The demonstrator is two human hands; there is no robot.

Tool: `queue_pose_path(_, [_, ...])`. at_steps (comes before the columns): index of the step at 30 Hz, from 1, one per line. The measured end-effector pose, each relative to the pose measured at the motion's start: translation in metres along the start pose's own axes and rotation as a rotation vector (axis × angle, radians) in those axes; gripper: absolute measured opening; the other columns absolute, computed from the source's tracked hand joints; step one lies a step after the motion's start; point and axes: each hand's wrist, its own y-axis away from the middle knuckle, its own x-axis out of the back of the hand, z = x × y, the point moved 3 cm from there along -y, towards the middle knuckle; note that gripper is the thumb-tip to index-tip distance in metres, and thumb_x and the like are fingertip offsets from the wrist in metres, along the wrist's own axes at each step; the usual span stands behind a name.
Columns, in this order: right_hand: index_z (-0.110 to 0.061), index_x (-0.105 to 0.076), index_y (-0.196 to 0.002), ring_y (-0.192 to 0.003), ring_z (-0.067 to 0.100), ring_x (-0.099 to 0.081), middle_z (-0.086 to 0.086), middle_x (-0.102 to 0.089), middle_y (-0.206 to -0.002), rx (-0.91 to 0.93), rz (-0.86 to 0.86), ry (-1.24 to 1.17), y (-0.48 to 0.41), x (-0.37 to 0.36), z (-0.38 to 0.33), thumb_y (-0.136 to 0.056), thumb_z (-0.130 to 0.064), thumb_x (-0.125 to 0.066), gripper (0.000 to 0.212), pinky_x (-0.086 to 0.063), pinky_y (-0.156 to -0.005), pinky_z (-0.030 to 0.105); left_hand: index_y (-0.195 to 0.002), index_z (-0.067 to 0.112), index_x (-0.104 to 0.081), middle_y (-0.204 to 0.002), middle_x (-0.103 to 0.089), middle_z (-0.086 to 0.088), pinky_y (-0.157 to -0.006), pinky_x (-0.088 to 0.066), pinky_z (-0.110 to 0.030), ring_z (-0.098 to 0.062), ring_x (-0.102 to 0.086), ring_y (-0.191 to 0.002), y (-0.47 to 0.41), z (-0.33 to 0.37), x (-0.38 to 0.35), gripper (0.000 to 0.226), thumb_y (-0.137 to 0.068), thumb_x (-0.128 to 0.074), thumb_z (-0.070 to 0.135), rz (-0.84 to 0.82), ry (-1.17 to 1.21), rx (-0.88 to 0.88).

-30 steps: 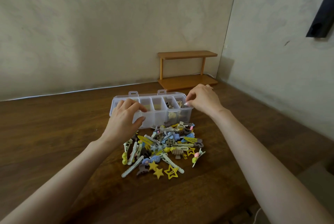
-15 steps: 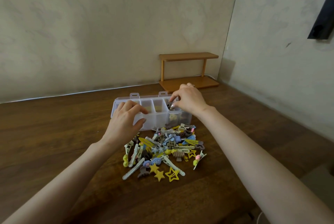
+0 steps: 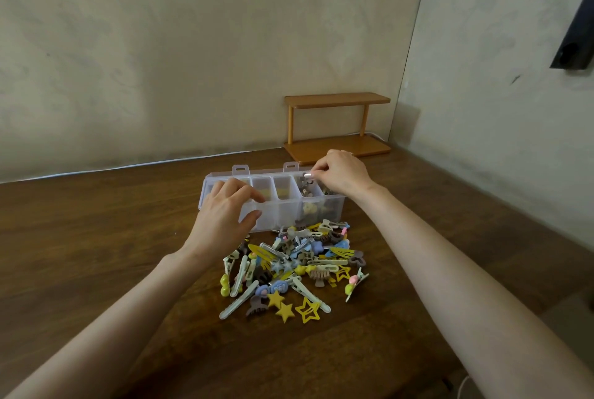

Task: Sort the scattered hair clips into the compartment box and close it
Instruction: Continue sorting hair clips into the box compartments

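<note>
A clear plastic compartment box (image 3: 286, 212) stands open on the wooden table, its lid tabs at the back. Several clips lie in its right compartments. A pile of colourful hair clips (image 3: 289, 266) lies just in front of it, with yellow stars at the near edge. My left hand (image 3: 225, 212) rests on the box's left front, fingers curled over the rim and thumb on the front wall. My right hand (image 3: 340, 173) hovers over the right compartments and pinches a small silver clip (image 3: 307, 175) at its fingertips.
A small two-tier wooden shelf (image 3: 337, 128) stands at the back of the table (image 3: 96, 254) by the wall corner. A dark object (image 3: 575, 35) hangs on the right wall. A white cable runs along the table's back edge.
My right hand moved left from the box's right end and rose slightly over the right compartments, now with a silver clip at its fingertips. The left hand stayed on the box.
</note>
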Motion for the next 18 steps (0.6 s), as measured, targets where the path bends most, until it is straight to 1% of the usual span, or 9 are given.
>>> queue_pose_path(2, [-0.018, -0.072, -0.101, -0.101, 0.014, -0.053, -0.003, -0.062, -0.103, -0.006, -0.012, -0.011, 0.001, 0.001, 0.000, -0.095, -0.025, -0.052, 0.022, -0.036, -0.084, 0.028, -0.108, 0.020, -0.061, -0.113, -0.052, -0.001, -0.085, -0.029, -0.025, -0.014, -0.038, -0.106, 0.000, 0.000, 0.000, 0.024, -0.084, -0.063, 0.020, -0.001, 0.001, 0.000])
queue_pose_path(4, [-0.018, -0.072, -0.103, -0.106, 0.016, -0.053, -0.001, -0.063, -0.108, -0.007, -0.012, -0.024, 0.001, 0.001, -0.001, -0.094, -0.025, -0.053, 0.022, -0.039, -0.088, 0.031, -0.108, 0.021, -0.060, -0.113, -0.052, -0.001, -0.085, -0.030, -0.025, -0.015, -0.039, -0.106, 0.000, 0.000, 0.000, 0.024, -0.084, -0.062, 0.021, -0.005, -0.004, 0.001])
queue_pose_path(5, [-0.019, -0.071, -0.105, -0.106, 0.015, -0.053, -0.001, -0.063, -0.109, 0.000, -0.015, -0.031, 0.001, 0.001, -0.001, -0.094, -0.027, -0.054, 0.022, -0.040, -0.088, 0.032, -0.108, 0.021, -0.060, -0.113, -0.052, -0.001, -0.086, -0.030, -0.025, -0.015, -0.039, -0.107, 0.000, 0.000, 0.000, 0.024, -0.085, -0.062, 0.021, -0.007, -0.006, 0.002])
queue_pose_path(6, [-0.020, -0.070, -0.107, -0.104, 0.013, -0.052, -0.003, -0.062, -0.107, 0.012, -0.023, -0.036, 0.000, 0.001, -0.001, -0.093, -0.029, -0.055, 0.022, -0.039, -0.086, 0.031, -0.109, 0.021, -0.060, -0.113, -0.052, -0.001, -0.086, -0.030, -0.025, -0.016, -0.039, -0.107, 0.000, 0.000, 0.000, 0.024, -0.085, -0.062, 0.021, -0.009, -0.006, 0.003])
queue_pose_path(8, [-0.023, -0.069, -0.109, -0.094, 0.008, -0.047, -0.010, -0.054, -0.096, 0.029, -0.027, -0.049, 0.000, 0.001, 0.002, -0.092, -0.031, -0.056, 0.023, -0.037, -0.077, 0.026, -0.109, 0.021, -0.060, -0.114, -0.052, -0.001, -0.087, -0.030, -0.025, -0.016, -0.039, -0.108, 0.000, 0.000, 0.000, 0.024, -0.085, -0.061, 0.021, -0.012, -0.006, 0.008])
queue_pose_path(10, [-0.025, -0.069, -0.104, -0.087, 0.006, -0.044, -0.013, -0.047, -0.089, 0.020, 0.013, -0.066, 0.001, 0.006, 0.009, -0.092, -0.028, -0.057, 0.018, -0.034, -0.069, 0.024, -0.109, 0.021, -0.060, -0.115, -0.052, -0.001, -0.087, -0.031, -0.025, -0.016, -0.039, -0.109, 0.000, 0.000, 0.000, 0.023, -0.086, -0.061, 0.021, -0.014, -0.007, 0.013])
queue_pose_path(12, [-0.025, -0.070, -0.097, -0.087, 0.006, -0.044, -0.012, -0.049, -0.090, -0.001, 0.020, -0.081, 0.004, 0.014, 0.019, -0.090, -0.025, -0.060, 0.012, -0.034, -0.072, 0.026, -0.108, 0.021, -0.061, -0.114, -0.052, 0.000, -0.085, -0.031, -0.025, -0.015, -0.040, -0.108, -0.001, 0.000, 0.000, 0.022, -0.086, -0.060, 0.020, -0.007, -0.002, 0.018])
queue_pose_path(16, [-0.025, -0.071, -0.090, -0.087, 0.003, -0.053, -0.014, -0.059, -0.089, -0.014, -0.158, -0.113, 0.013, 0.021, 0.035, -0.081, -0.028, -0.070, 0.010, -0.044, -0.081, 0.031, -0.105, 0.019, -0.063, -0.112, -0.055, 0.000, -0.082, -0.031, -0.024, -0.012, -0.039, -0.102, -0.001, 0.001, 0.000, 0.020, -0.086, -0.060, 0.015, 0.013, 0.011, 0.025])
queue_pose_path(18, [-0.027, -0.071, -0.087, -0.091, 0.005, -0.056, -0.013, -0.062, -0.090, -0.021, -0.177, -0.071, 0.014, 0.018, 0.039, -0.079, -0.029, -0.072, 0.008, -0.047, -0.083, 0.033, -0.104, 0.018, -0.064, -0.110, -0.056, 0.001, -0.080, -0.031, -0.024, -0.008, -0.037, -0.097, 0.000, 0.000, 0.000, 0.019, -0.086, -0.060, 0.014, 0.020, 0.019, 0.022])
